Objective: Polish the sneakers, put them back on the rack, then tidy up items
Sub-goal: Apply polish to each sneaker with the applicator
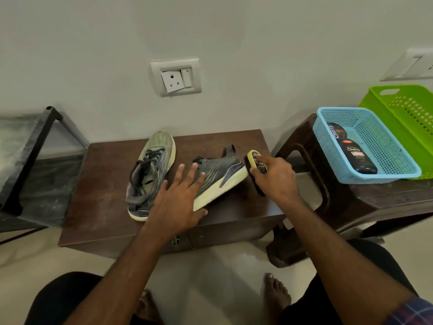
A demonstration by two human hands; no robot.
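Left hand (178,198), fingers spread flat, presses the tipped sneaker (220,177) lying on its side at table (98,195) centre. Right hand (276,177) grips the brush (255,165), bristles against the heel at 3 o'clock. Second sneaker (150,174) sits upright at 9 o'clock, just beside. Polish bottle (356,156) lies in the blue basket (375,165).

Your two sneakers: left sneaker (150,174) grey-green upper with pale striping, black laces, pale yellow toe and sole edge. Right sneaker (219,177) dark grey with lighter curved lines, a bluish patch near the heel, cream-yellow midsole. Your brush (256,165) has a yellow back and black bristles. Low table (103,184) is dark brown. Small basket (384,146) is light blue mesh; it holds black polish containers (356,156) with white lettering. Larger basket (412,113) is lime green. Your sleeve (414,310) is blue plaid.
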